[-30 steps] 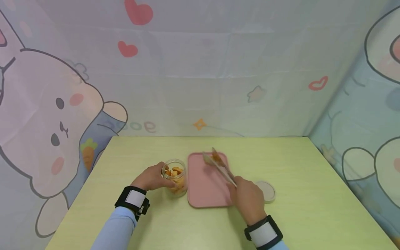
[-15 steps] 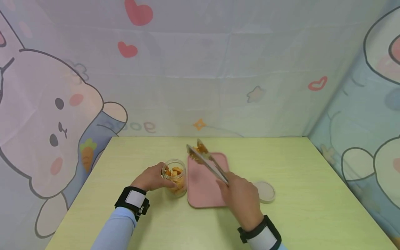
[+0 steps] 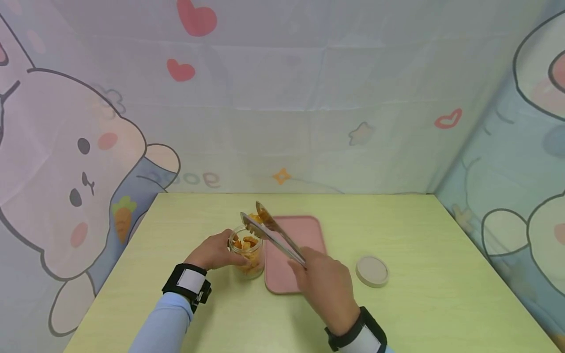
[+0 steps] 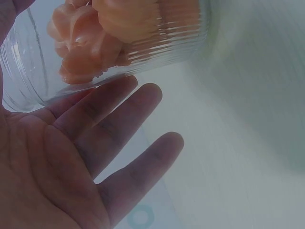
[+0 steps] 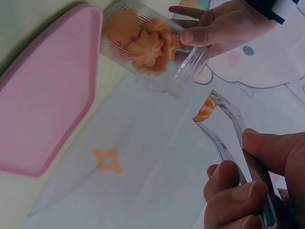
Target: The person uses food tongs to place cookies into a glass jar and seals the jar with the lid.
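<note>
My left hand (image 3: 216,252) holds an open glass jar (image 3: 253,267) upright at the tray's left side, thumb in front and fingers round the far side. Orange-brown swirled cookies (image 5: 150,50) fill part of the jar. With my right hand (image 3: 326,289) I grip metal tongs (image 3: 282,242), which reach left past the tray. One small ridged cookie (image 5: 206,109) is pinched between their tips, above and just behind the jar's mouth. In the left wrist view, several fingers (image 4: 143,164) extend beside the ribbed glass.
A pink rectangular tray (image 3: 304,233) lies under the tongs, right of the jar. The round pale lid (image 3: 372,271) rests on the light wooden table (image 3: 423,304) at the right. A cartoon-printed curtain (image 3: 282,88) stands behind the table.
My right hand has carried the tongs and the cookie leftward from over the tray to the jar's mouth. The left hand and the jar have stayed put.
</note>
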### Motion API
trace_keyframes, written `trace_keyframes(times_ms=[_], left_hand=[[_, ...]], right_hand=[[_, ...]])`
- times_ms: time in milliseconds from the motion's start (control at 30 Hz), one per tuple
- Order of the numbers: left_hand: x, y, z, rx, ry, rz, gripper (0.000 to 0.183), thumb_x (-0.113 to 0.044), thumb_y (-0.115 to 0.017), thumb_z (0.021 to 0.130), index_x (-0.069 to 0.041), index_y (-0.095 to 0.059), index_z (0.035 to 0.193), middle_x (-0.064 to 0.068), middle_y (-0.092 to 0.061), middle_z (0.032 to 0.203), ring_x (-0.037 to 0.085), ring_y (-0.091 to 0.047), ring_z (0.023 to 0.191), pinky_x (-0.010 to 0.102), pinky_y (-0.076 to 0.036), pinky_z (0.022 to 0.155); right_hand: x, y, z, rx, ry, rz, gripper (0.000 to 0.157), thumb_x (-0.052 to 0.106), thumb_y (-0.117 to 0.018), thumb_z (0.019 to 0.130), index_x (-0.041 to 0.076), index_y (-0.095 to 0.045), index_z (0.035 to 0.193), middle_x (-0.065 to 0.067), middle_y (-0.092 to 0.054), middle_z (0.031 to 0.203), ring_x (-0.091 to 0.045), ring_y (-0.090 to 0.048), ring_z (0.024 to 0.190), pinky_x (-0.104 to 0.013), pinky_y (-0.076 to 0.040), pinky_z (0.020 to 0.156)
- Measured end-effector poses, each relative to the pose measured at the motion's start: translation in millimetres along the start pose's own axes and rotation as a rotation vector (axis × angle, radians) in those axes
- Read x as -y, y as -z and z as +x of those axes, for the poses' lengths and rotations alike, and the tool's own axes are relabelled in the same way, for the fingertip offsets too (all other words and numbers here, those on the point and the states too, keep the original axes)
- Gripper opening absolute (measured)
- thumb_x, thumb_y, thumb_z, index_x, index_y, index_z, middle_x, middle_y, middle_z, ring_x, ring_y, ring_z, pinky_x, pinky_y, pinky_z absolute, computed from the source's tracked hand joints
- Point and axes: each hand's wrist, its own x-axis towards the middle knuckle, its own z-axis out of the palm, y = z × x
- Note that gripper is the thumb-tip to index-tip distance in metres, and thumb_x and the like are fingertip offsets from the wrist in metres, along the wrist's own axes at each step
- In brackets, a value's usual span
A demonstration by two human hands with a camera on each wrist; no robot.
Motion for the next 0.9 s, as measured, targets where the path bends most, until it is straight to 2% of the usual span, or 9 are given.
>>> trace_keyframes(times_ms=[367,600,900], left_hand=[[-0.7,1.0,-1.2,-0.001,-0.007,0.002,0.088,-0.045,-0.081,0.066,-0.002,-0.046,0.135,0.017,-0.062,0.124,0.029,-0.057,0.106,0.052,-0.048,0.089],[-3.3,2.6,-3.3,-0.002,0.002,0.010,0.080,-0.045,-0.081,0.065,-0.004,-0.050,0.127,0.012,-0.065,0.113,0.025,-0.057,0.095,0.048,-0.050,0.085],[-3.3,3.1,-4.7,-0.011,-0.021,0.012,0.080,-0.044,-0.081,0.065,-0.002,-0.050,0.126,0.014,-0.066,0.113,0.026,-0.058,0.096,0.049,-0.050,0.085]], right_hand=[[7.2,-7.7,-2.2,0.019,0.062,-0.015,0.027,0.037,-0.072,0.080,0.011,-0.065,0.081,0.003,-0.058,0.055,-0.007,-0.039,0.039,-0.024,-0.032,0.032],[0.9,-8.9,-0.4,0.003,0.030,-0.022,0.028,0.037,-0.072,0.081,0.012,-0.062,0.076,0.005,-0.049,0.050,-0.010,-0.036,0.035,-0.025,-0.028,0.030],[-6.8,-4.7,2.9,0.014,-0.039,-0.001,0.029,0.036,-0.071,0.082,0.014,-0.056,0.072,0.004,-0.047,0.048,-0.012,-0.038,0.037,-0.027,-0.028,0.031]])
